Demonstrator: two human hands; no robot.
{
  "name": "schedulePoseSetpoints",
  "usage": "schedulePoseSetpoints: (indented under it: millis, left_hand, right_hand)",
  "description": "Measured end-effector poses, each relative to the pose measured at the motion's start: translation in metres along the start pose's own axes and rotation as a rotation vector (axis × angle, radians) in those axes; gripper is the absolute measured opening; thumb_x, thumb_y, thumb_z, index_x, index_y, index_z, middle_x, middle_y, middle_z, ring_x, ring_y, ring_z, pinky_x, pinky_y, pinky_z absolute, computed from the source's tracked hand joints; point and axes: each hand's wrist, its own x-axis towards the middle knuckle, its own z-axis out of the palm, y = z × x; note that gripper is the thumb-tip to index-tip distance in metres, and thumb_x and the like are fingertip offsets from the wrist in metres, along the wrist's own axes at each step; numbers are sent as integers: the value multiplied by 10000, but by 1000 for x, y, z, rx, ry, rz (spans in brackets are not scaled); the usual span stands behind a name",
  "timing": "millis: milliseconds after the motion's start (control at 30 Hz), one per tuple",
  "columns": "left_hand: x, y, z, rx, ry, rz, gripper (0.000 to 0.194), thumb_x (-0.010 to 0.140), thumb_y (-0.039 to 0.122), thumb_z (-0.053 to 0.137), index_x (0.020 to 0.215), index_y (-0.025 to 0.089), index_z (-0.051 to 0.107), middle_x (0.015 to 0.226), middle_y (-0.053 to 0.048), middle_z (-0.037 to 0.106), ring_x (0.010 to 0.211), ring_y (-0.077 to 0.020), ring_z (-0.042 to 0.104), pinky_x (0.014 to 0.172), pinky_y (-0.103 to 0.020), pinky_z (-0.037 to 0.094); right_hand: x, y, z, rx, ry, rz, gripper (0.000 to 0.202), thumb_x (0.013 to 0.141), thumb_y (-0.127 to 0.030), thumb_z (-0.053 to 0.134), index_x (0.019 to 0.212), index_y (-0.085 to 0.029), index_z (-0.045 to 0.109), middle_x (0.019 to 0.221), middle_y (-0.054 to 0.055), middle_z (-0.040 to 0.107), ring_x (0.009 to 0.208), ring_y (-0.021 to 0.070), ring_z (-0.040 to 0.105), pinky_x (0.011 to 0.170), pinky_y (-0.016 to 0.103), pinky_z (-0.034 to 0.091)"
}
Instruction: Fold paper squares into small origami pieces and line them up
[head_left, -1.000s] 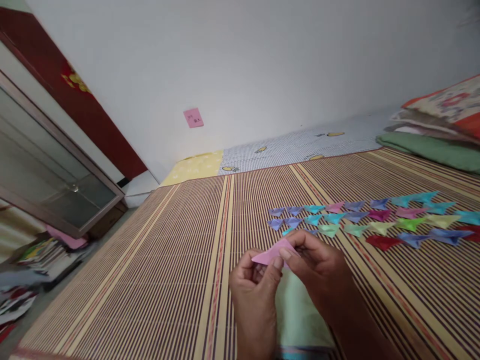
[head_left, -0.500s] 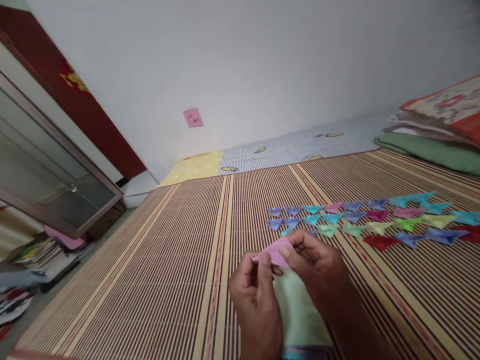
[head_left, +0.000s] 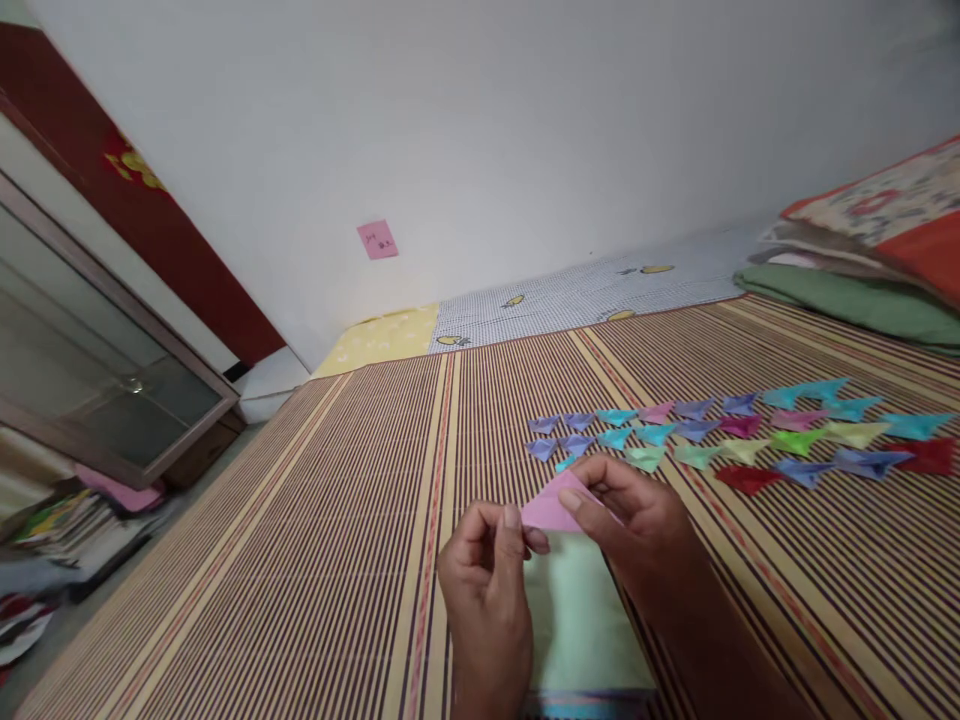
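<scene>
A small pink sheet of paper (head_left: 553,507), folded to a triangle, is held up between both hands. My left hand (head_left: 491,590) pinches its left corner between thumb and forefinger. My right hand (head_left: 634,520) grips its right side, the thumb pressed flat on the front and the fingers behind. Beneath the hands lies a stack of pale green paper (head_left: 585,615), with blue and purple edges showing at its near side. Beyond my right hand, several folded paper pieces (head_left: 741,427) in blue, pink, red, green and yellow stand in rows.
A striped mat (head_left: 322,530) covers the bed surface. Patterned cloth (head_left: 555,305) runs along the wall. At the far right sits a pile of folded bedding (head_left: 862,290). A pink note (head_left: 377,240) is stuck on the wall. To the left stands a glass-fronted cabinet (head_left: 112,350).
My left hand has shifted left along the pink paper to its corner, with the thumb no longer over its front. More of the green stack shows. The view has tilted slightly.
</scene>
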Motion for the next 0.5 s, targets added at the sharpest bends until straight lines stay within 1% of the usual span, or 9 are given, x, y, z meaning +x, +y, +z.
schedulePoseSetpoints:
  millis: [67,100,167,200,233,300,400,467,500]
  left_hand:
    - [0,0,1,-32,-2,-10,383,978,444,590,692,190,603,668,-8,622,656,-145,582,653,-235,484]
    - [1,-1,1,-51,-15,-29,348,955,446,628,721,189,617,680,-5,626,659,-143,578,643,-230,477]
    - [2,-1,0,-87,-75,-97,280,852,420,764,765,184,641,686,1,640,643,-138,572,612,-220,461]
    - [3,-1,0,-98,-111,-135,277,802,396,815,761,181,646,677,2,649,631,-138,575,603,-218,458]
    - [3,-1,0,-104,-141,-161,277,783,378,833,742,178,645,666,-1,659,625,-140,584,604,-221,460]
    - [2,1,-1,-97,-172,-156,290,850,381,770,692,177,638,657,-15,674,639,-151,609,644,-238,475]
    - [0,3,-1,-62,-180,-106,359,964,401,626,686,176,655,680,-39,690,672,-167,618,700,-263,484]
    - [1,1,-2,-107,-172,-118,391,983,422,588,690,174,660,677,-44,685,669,-167,603,700,-265,482]
    - [2,-1,-2,-150,-172,-134,377,971,431,604,705,172,669,683,-43,683,669,-165,597,692,-262,481]
  right_hand:
    - [0,-1,0,4,5,-2,147,874,-319,702,797,-197,671,737,18,694,669,162,621,615,265,499]
    - [0,-1,0,6,1,-4,149,873,-317,703,794,-195,669,735,16,689,667,159,618,616,264,496]
    - [-1,-2,1,13,-28,-7,155,872,-312,703,787,-189,662,709,7,669,649,151,603,607,260,485]
    - [-1,-3,2,23,-51,-4,161,876,-312,699,785,-186,658,688,1,657,634,147,595,600,259,480]
    - [-2,-3,3,36,-75,1,167,883,-314,693,786,-185,653,667,-3,648,617,143,589,592,259,477]
    - [-3,-5,4,61,-102,5,181,894,-321,684,782,-185,642,630,-9,640,595,143,588,585,261,475]
    - [-4,-7,5,83,-93,-1,194,894,-331,688,773,-190,632,618,-12,645,590,145,599,583,261,475]
    - [-3,-7,4,96,-97,3,194,893,-341,687,779,-195,631,627,-15,644,593,147,601,589,264,477]
    - [-2,-7,3,99,-105,6,192,893,-342,685,781,-196,632,641,-14,642,601,147,599,598,265,479]
